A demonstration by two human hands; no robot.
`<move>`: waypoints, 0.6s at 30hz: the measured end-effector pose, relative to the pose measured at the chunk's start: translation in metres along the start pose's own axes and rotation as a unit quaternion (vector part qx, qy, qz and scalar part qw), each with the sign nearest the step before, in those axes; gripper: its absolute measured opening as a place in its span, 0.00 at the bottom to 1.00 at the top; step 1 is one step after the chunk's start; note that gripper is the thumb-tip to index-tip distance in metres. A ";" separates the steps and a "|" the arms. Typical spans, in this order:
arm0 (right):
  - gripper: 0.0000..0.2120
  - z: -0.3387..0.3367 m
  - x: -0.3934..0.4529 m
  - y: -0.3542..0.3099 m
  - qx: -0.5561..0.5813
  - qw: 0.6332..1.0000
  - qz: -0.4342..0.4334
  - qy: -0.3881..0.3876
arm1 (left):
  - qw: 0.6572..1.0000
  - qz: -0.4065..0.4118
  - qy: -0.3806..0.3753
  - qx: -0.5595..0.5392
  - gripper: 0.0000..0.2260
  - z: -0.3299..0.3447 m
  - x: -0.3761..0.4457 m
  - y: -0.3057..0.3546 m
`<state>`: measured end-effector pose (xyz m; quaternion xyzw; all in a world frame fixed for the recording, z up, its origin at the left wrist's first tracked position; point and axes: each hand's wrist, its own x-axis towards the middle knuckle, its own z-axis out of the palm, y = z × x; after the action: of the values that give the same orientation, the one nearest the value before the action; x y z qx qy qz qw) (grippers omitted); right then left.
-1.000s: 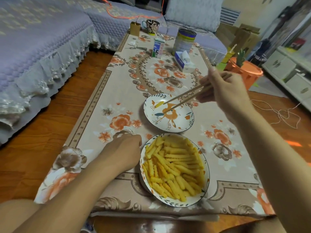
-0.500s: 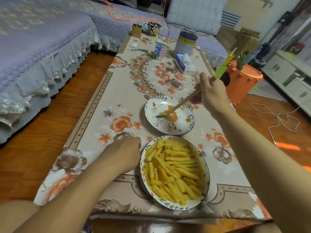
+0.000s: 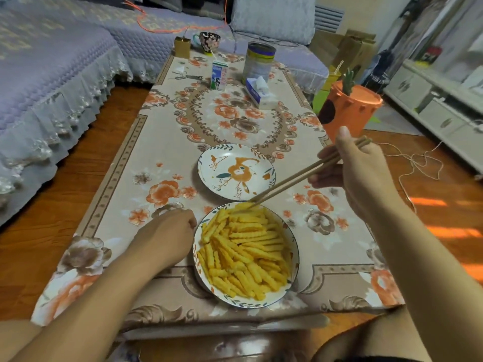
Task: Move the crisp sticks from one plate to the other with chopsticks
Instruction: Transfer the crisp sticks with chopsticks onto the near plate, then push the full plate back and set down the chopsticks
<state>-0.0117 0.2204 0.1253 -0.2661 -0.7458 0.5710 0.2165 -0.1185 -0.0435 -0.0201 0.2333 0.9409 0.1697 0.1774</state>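
Note:
A near plate (image 3: 294, 259) at the table's front is heaped with yellow crinkle-cut crisp sticks (image 3: 245, 252). Just beyond it sits a second plate (image 3: 206, 176) with an orange and green painted pattern and no sticks on it. My right hand (image 3: 358, 173) grips a pair of wooden chopsticks (image 3: 295, 178). Their tips reach the far edge of the stick pile. My left hand (image 3: 170, 236) rests as a loose fist on the tablecloth, against the left rim of the full plate.
At the far end of the floral tablecloth (image 3: 162, 152) stand a milk carton (image 3: 219, 75), a tin can (image 3: 258, 62), a tissue pack (image 3: 258, 94), a cup (image 3: 209, 41) and a small box (image 3: 182, 47). An orange bin (image 3: 350, 113) stands right of the table, a sofa (image 3: 52, 74) left.
My right hand has drawn the chopsticks back from the patterned far plate to the near plate, where the tips now meet the stick pile. My left hand has stayed put.

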 end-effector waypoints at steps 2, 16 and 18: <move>0.24 0.006 -0.001 0.003 0.014 1.000 -0.003 -0.008 | 1.000 -0.002 0.003 -0.010 0.14 0.000 -0.001 -0.001; 0.21 0.002 0.021 -0.001 0.020 1.000 -0.011 0.016 | 0.984 -0.024 -0.081 -0.156 0.17 -0.006 -0.008 0.003; 0.22 -0.004 0.026 -0.002 0.059 0.995 -0.029 0.077 | 0.973 -0.038 -0.113 -0.198 0.16 -0.005 -0.010 0.003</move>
<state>-0.0300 0.2397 0.1288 -0.2743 -0.6991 0.5857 0.3048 -0.1114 -0.0476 -0.0119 0.1751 0.8704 0.3186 0.3320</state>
